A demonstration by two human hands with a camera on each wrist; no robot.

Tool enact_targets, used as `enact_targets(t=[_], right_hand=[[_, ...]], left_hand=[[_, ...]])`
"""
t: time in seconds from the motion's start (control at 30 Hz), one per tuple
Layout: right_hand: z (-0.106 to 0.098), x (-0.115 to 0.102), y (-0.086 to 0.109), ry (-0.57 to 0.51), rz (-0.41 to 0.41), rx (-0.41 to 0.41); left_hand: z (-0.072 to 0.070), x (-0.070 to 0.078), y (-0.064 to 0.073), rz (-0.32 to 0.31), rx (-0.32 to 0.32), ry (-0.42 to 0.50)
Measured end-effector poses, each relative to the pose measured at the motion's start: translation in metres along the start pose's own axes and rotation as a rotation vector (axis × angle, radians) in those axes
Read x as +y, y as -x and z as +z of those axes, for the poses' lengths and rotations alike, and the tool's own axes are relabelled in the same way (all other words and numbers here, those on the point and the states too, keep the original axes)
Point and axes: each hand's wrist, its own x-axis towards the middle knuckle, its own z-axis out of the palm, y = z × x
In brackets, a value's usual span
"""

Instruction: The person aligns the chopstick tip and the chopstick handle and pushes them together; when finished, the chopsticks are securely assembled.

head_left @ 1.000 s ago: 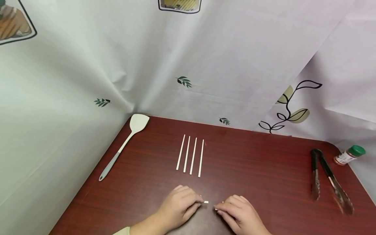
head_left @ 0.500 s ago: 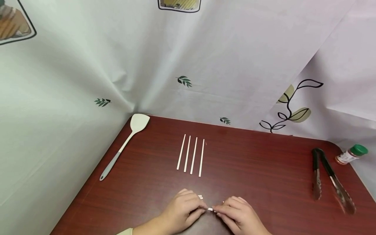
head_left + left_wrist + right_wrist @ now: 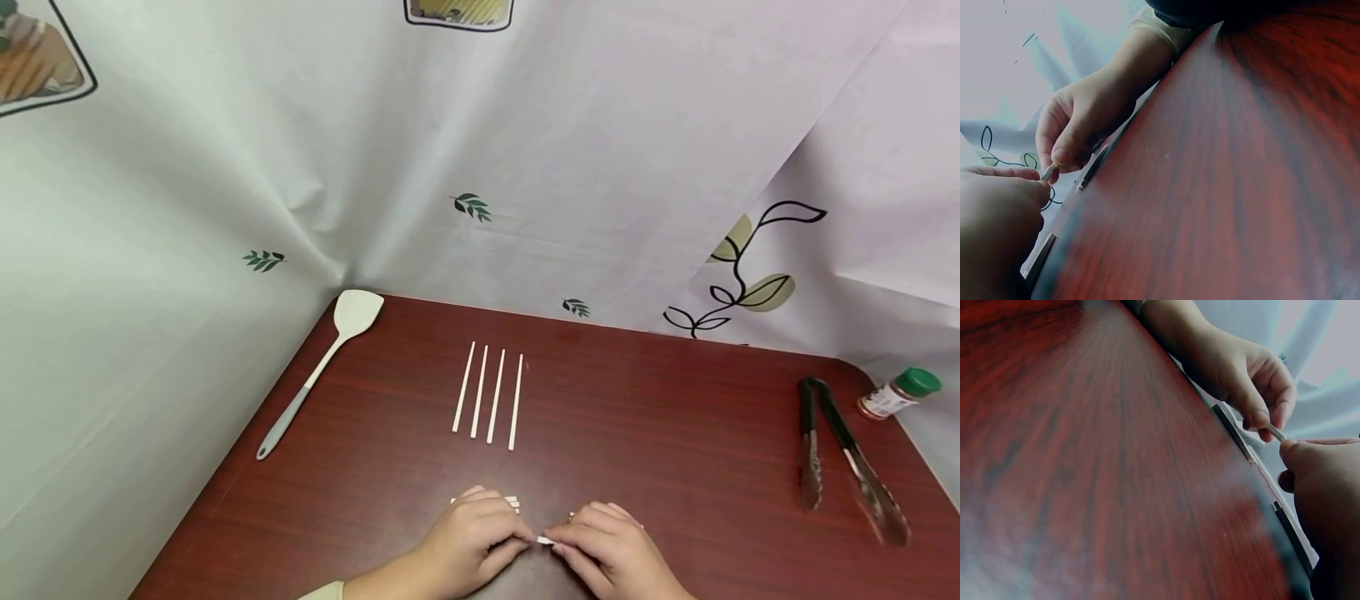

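Note:
In the head view my left hand (image 3: 472, 542) and my right hand (image 3: 611, 546) face each other near the front of the table. Both pinch between thumb and fingers at a slim white stick (image 3: 544, 541); only a short length shows in the gap. Whether this is one stick or two meeting end to end, I cannot tell. The left wrist view shows the same stick (image 3: 1049, 172) held slightly above the tabletop, and in the right wrist view the stick (image 3: 1277, 432) slants between both sets of fingertips. White stick ends (image 3: 512, 502) lie behind my left hand; others (image 3: 572, 515) peek out behind my right.
Several white sticks (image 3: 494, 396) lie side by side mid-table. At the left edge lies a white spatula (image 3: 322, 367) with a grey handle. Black-handled metal tongs (image 3: 847, 450) and a green-capped seasoning bottle (image 3: 897, 393) are at the right. A printed cloth (image 3: 525, 167) hangs behind the dark red table (image 3: 675, 425).
My left hand has moved right and a little toward me, closing the gap to the right hand's fingertips. Stick ends behind my left hand have come into view. My right hand has barely moved.

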Motion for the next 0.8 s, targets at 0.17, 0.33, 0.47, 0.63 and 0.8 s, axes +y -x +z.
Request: enact_targets(t=[0.17,0.33,0.47,0.63,0.8], right_hand=[[0.0000,-0.0016,-0.0001,0.004,0.022,0.005],[0.0016,-0.0045,-0.0013,0.010,0.036,0.032],[0.0034,-0.0062,-0.0016,0.012,0.033,0.042],[0.0040,-0.0072,-0.0004,-0.003,0.047,0.041],[0.0050,-0.0088,0.0005,-0.049,0.055,0.028]], left_hand=[[-0.0004,0.0000,-0.0008,0.018,-0.004,-0.001],[-0.0008,0.0010,-0.0015,0.024,-0.001,-0.011],[0.0013,0.0033,-0.0022,0.041,0.016,-0.023],[0.0052,0.0075,-0.0029,0.037,0.016,-0.029],[0.0059,0.0094,-0.0029,0.037,0.000,-0.015]])
